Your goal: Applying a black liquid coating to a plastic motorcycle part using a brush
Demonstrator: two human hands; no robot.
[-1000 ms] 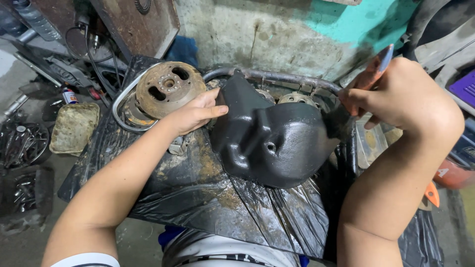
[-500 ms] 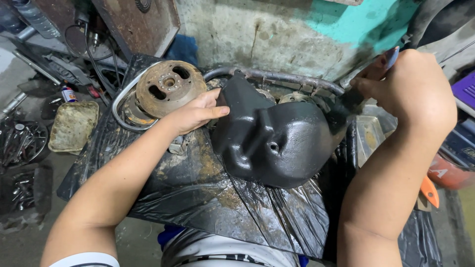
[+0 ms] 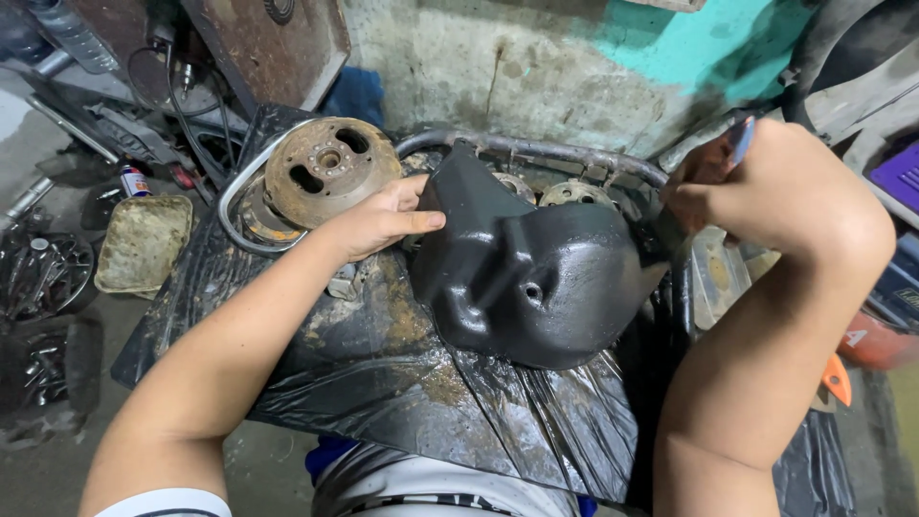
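The black engine cover (image 3: 536, 278) lies between your hands on the plastic-draped counter (image 3: 383, 402), long axis running left to right. Your left hand (image 3: 378, 222) rests flat on its near-left edge, holding nothing; your right hand (image 3: 766, 182) is closed around a blue-handled tool (image 3: 742, 139) just beyond its right end.

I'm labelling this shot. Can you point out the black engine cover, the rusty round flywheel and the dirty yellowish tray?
black engine cover (image 3: 536, 278): head view, on its domed top face.
rusty round flywheel (image 3: 330, 168): head view, near its centre hub.
yellowish tray (image 3: 144, 244): head view, on its grimy floor.
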